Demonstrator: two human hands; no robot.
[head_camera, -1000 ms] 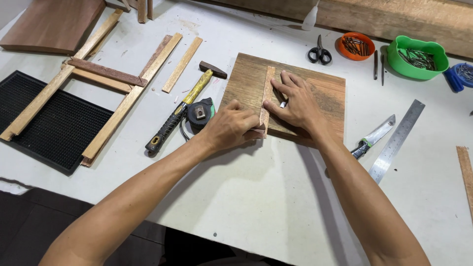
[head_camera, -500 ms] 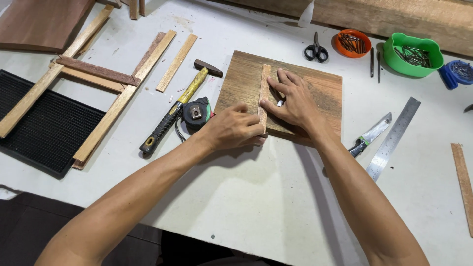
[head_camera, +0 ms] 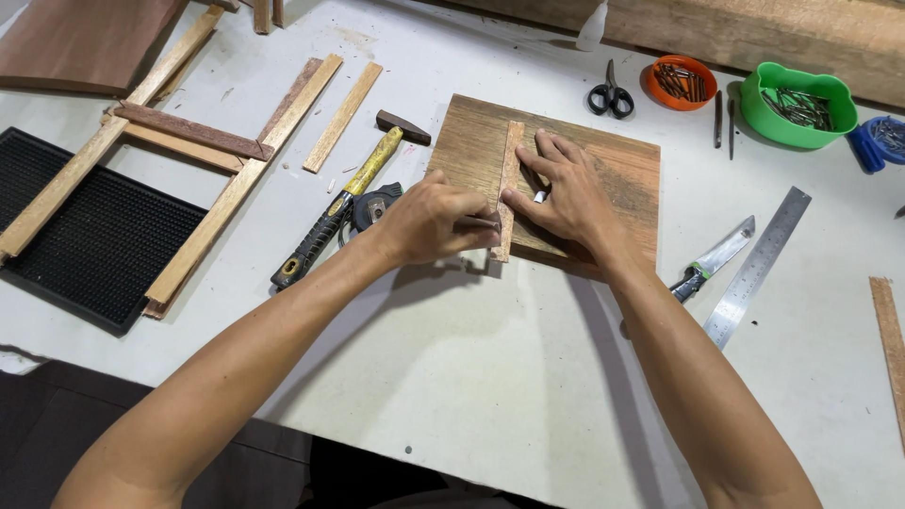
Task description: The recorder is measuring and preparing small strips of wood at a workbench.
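A square wooden board [head_camera: 622, 160] lies flat on the white table. A narrow wood strip [head_camera: 510, 151] runs lengthwise over its left part. My left hand [head_camera: 429, 221] rests at the board's left edge, fingers closed on a thin pencil-like thing [head_camera: 478, 222] whose tip touches the strip. My right hand [head_camera: 566, 193] lies flat on the board with fingers spread, thumb and forefinger pressing the strip. A small white thing [head_camera: 539, 197] shows under its fingers.
A hammer [head_camera: 344, 203] and a tape measure [head_camera: 372, 205] lie left of the board. Further left sit a slat frame [head_camera: 193, 151] and a black mat [head_camera: 85, 236]. Scissors [head_camera: 611, 94], an orange bowl [head_camera: 681, 82] and a green bowl [head_camera: 798, 106] of nails stand behind; a knife [head_camera: 716, 256] and a steel ruler [head_camera: 759, 267] lie right.
Both hands stay on the board and strip in nearly the same pose. The view has shifted a little.
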